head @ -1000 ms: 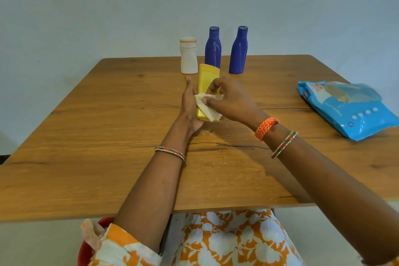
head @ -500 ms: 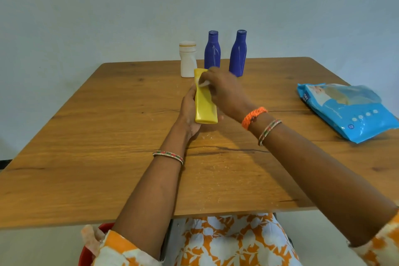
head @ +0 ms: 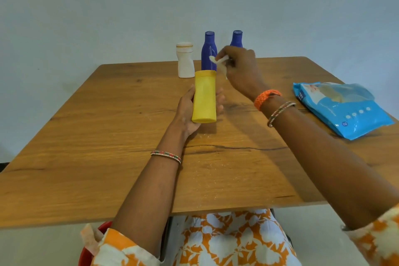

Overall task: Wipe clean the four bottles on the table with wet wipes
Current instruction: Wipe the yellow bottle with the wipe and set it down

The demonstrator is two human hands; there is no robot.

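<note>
A yellow bottle (head: 204, 98) lies lengthwise in my left hand (head: 185, 112), which cradles it from below over the middle of the wooden table (head: 108, 136), fingers curled round its sides. My right hand (head: 240, 69) is raised just beyond the bottle's far end and pinches a crumpled white wet wipe (head: 219, 62), clear of the bottle. At the far edge stand a white bottle (head: 185, 60) and two dark blue bottles: one (head: 208, 51) behind the yellow bottle, the other (head: 237, 38) mostly hidden by my right hand.
A blue pack of wet wipes (head: 343, 108) lies on the table at the right. A red bin (head: 86, 250) shows below the table's near edge at the left, beside my lap. A plain wall stands behind the table.
My right hand slid the wipe along the yellow bottle from its near end to its far end, then lifted off beyond it. My left hand kept holding the bottle.
</note>
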